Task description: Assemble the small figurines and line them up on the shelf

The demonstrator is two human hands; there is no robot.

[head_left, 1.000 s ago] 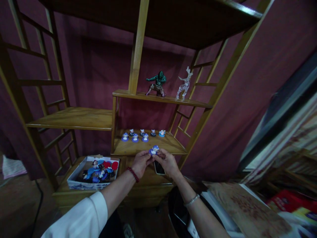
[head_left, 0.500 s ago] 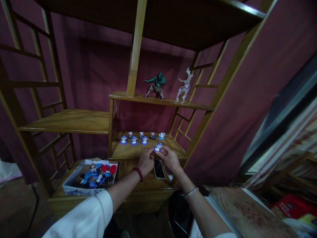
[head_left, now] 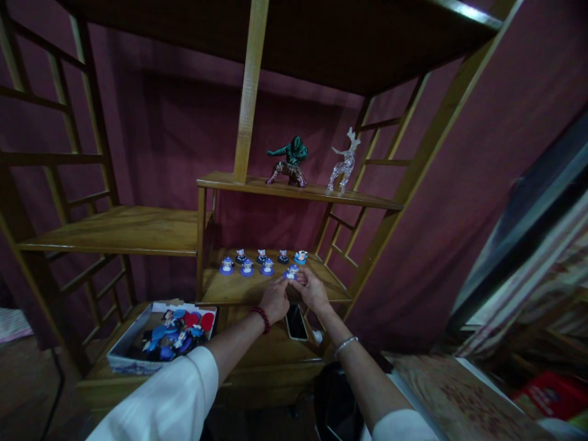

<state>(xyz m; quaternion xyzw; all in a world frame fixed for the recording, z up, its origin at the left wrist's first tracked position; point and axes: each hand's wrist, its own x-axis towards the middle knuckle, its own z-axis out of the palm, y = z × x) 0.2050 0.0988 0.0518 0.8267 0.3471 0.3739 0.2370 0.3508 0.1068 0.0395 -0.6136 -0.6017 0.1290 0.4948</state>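
one purple figurine (head_left: 291,272) is upright at the right end of the front row (head_left: 247,267): the right hand (head_left: 313,289) pinches its side, likely for balance; whether the left hand (head_left: 275,301) grips too is unclear.

Just the one cam here, head-worn, so you're looking from in front of the shelf (head_left: 239,288) and a bit above it, aimed forward and kinda down. It sits pretty near: the left hand (head_left: 274,301) and right hand (head_left: 313,290) reach in from the viewer's side, right up to the shelf's front edge. Pretty wide view too, catching the deer (head_left: 342,166) above the shelf, the box (head_left: 138,367) lower left of it, the phone (head_left: 297,323) just below it, and loads of curtain (head_left: 487,184) off to its right.
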